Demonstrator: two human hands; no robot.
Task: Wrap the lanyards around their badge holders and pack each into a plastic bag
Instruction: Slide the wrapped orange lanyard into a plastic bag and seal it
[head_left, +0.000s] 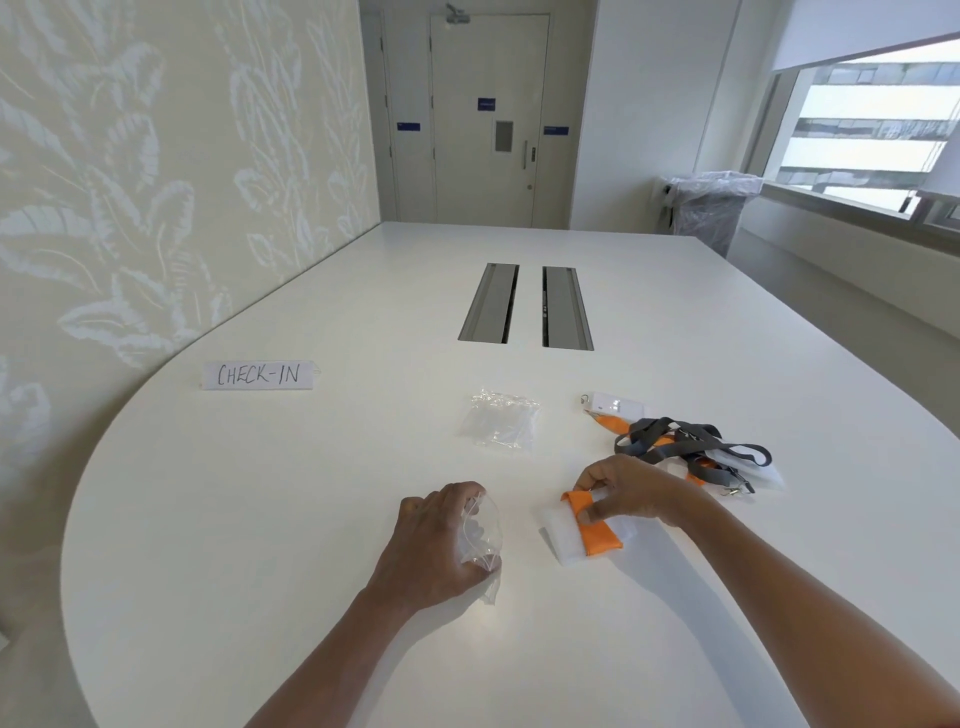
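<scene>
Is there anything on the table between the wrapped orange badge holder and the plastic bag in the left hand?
Nothing visible. The wrapped badge holder, held by the right hand, and the plastic bag gripped by the left hand are separated only by bare table. The spare bags lie farther back.

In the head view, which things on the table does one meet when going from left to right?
CHECK-IN sign → left hand holding a plastic bag → wrapped orange badge holder under the right hand → pile of loose lanyards.
</scene>
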